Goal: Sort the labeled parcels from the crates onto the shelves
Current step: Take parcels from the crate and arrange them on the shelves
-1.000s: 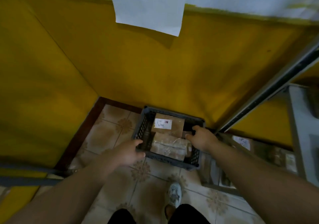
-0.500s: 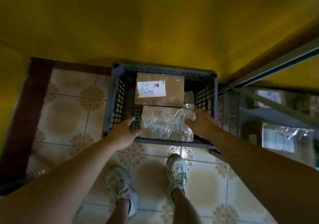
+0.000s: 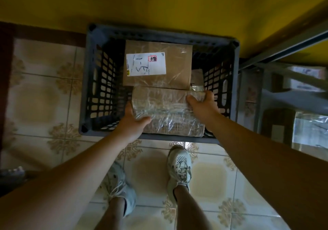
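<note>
Your left hand [image 3: 132,123]: grips film-wrapped brown cardboard parcel [image 3: 165,111], near-left corner.
Your right hand [image 3: 202,104]: clamped on its far-right corner.
Parcel: near end of dark grey slotted plastic crate [image 3: 159,32]; lift level, film likely slippery.
White-labelled brown cardboard box [image 3: 175,66]: touching behind; don't drag it.

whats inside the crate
A labelled box at the back, a film-wrapped parcel in front held by the left hand and right hand, part of a small parcel at right. Anything beneath is covered.

The one head camera is looking almost straight down (wide-angle, edges bending), facing the wall [image 3: 159,2], with the crate [image 3: 159,33] and floor tiles [image 3: 35,96] lying close below.
</note>
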Motion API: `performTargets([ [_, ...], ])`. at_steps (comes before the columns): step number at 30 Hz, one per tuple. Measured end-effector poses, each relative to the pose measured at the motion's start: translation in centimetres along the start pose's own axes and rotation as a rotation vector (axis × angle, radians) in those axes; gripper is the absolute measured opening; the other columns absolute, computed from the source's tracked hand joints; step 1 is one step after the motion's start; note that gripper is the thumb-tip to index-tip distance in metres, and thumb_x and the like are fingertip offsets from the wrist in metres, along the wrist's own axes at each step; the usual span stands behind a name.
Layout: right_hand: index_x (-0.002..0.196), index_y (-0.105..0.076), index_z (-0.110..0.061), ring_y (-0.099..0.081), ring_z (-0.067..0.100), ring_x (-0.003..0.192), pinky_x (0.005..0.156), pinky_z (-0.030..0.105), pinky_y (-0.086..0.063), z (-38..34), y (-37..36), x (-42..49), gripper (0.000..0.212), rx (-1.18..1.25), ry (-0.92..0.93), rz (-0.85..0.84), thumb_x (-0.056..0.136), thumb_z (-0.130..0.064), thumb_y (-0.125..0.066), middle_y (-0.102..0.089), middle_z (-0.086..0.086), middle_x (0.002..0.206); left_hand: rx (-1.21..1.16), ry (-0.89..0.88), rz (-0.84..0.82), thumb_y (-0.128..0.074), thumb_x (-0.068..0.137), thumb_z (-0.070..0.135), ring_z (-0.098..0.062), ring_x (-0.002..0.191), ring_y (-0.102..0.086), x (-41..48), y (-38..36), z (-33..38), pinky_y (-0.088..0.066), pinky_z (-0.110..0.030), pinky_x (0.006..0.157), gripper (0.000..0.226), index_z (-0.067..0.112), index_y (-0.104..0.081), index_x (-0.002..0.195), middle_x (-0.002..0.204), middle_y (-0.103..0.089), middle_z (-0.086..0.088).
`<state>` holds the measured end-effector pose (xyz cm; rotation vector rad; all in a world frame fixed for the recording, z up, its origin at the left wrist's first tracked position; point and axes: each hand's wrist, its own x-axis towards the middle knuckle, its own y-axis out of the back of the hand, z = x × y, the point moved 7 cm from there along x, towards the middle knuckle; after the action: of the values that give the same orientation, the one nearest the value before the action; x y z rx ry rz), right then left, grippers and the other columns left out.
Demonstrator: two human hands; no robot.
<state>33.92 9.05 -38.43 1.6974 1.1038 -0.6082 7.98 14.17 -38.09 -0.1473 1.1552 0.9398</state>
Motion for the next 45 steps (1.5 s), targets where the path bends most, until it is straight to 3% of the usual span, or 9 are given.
performTargets([
  [6, 0.141, -0.027, -0.025, -0.064, 0.031, 0.096, 0.084, 0.051, -0.057, -3.0, 2.6, -5.3, 0.068, -0.013, 0.050, 0.023, 0.090, -0.053, -0.060, -0.059, 0.008, 0.116, -0.043, -0.041, 0.065, -0.065, 0.089, 0.038, 0.003, 0.074, -0.045, -5.7, 2.5, 2.7, -0.034, -0.017, 0.058, 0.083, 0.031, -0.012, 0.152, 0.148, -0.034, 0.007],
  [12, 0.141, -0.029, -0.026, -0.058, 0.012, 0.075, 0.062, 0.029, -0.050, -6.0, 6.3, -15.3, 0.060, 0.110, 0.138, 0.052, 0.094, -0.048, -0.059, -0.057, -0.003, 0.101, -0.162, -0.126, 0.139, -0.064, 0.091, 0.026, -0.016, 0.119, -0.052, -15.4, 7.0, 6.9, -0.043, -0.016, 0.075, 0.068, 0.030, -0.025, 0.146, 0.143, -0.044, 0.004],
  [18, 0.128, -0.036, -0.021, -0.056, 0.019, 0.083, 0.078, 0.036, -0.047, -9.0, 9.3, -26.7, 0.042, 0.332, 0.197, 0.154, 0.098, -0.045, -0.052, -0.058, 0.005, 0.101, -0.288, -0.164, 0.224, -0.052, 0.097, 0.039, -0.011, 0.090, -0.058, -25.8, 12.8, 10.2, -0.045, -0.024, 0.068, 0.029, 0.023, -0.039, 0.117, 0.101, -0.056, 0.005],
  [22, 0.123, -0.036, -0.025, -0.058, 0.014, 0.088, 0.079, 0.035, -0.046, -10.8, 10.5, -34.3, 0.039, 0.398, 0.274, 0.157, 0.094, -0.031, -0.061, -0.058, -0.001, 0.107, -0.338, -0.225, 0.231, -0.047, 0.097, 0.048, -0.016, 0.101, -0.059, -31.5, 16.7, 10.3, -0.049, -0.032, 0.080, 0.040, 0.030, -0.038, 0.131, 0.122, -0.058, -0.001],
  [26, 0.154, -0.016, -0.026, -0.053, 0.017, 0.106, 0.086, 0.033, -0.047, -12.7, 11.1, -42.1, 0.083, 0.370, 0.379, 0.065, 0.089, -0.013, -0.067, -0.046, -0.007, 0.118, -0.334, -0.335, 0.177, -0.060, 0.094, 0.030, -0.022, 0.127, -0.047, -37.6, 20.7, 10.1, -0.038, -0.049, 0.107, 0.070, 0.041, -0.019, 0.149, 0.145, -0.043, 0.006],
  [32, 0.126, -0.049, -0.045, -0.059, 0.024, 0.111, 0.092, 0.048, -0.055, -16.4, 12.7, -52.6, 0.079, 0.238, 0.566, 0.076, 0.052, -0.030, -0.074, -0.055, 0.000, 0.127, -0.244, -0.511, 0.194, -0.072, 0.085, 0.013, -0.009, 0.114, -0.044, -46.6, 26.0, 10.8, -0.043, -0.037, 0.093, 0.099, 0.041, -0.005, 0.152, 0.132, -0.045, 0.014],
  [35, 0.131, -0.041, -0.044, -0.063, 0.021, 0.108, 0.083, 0.042, -0.059, -18.5, 13.8, -58.2, 0.074, 0.307, 0.684, -0.013, 0.073, -0.019, -0.080, -0.058, -0.006, 0.124, -0.269, -0.588, 0.194, -0.077, 0.080, 0.011, -0.007, 0.110, -0.048, -50.5, 27.7, 11.3, -0.047, -0.032, 0.087, 0.107, 0.039, -0.005, 0.153, 0.125, -0.051, 0.015],
  [41, 0.146, -0.034, -0.035, -0.066, 0.018, 0.107, 0.087, 0.046, -0.058, -19.8, 17.4, -66.2, 0.077, 0.351, 0.913, 0.048, 0.084, -0.014, -0.076, -0.061, -0.009, 0.123, -0.404, -0.698, 0.334, -0.081, 0.072, 0.026, -0.019, 0.125, -0.050, -57.7, 29.3, 11.6, -0.045, -0.047, 0.102, 0.092, 0.036, -0.025, 0.145, 0.137, -0.053, 0.007],
  [45, 0.134, -0.043, -0.031, -0.066, 0.015, 0.103, 0.085, 0.041, -0.059, -18.4, 20.8, -69.7, 0.061, 0.417, 1.027, 0.076, 0.085, -0.013, -0.075, -0.059, -0.014, 0.113, -0.540, -0.814, 0.570, -0.070, 0.086, 0.019, -0.024, 0.115, -0.056, -63.9, 30.0, 13.1, -0.048, -0.027, 0.079, 0.049, 0.021, -0.036, 0.121, 0.113, -0.058, 0.000],
])
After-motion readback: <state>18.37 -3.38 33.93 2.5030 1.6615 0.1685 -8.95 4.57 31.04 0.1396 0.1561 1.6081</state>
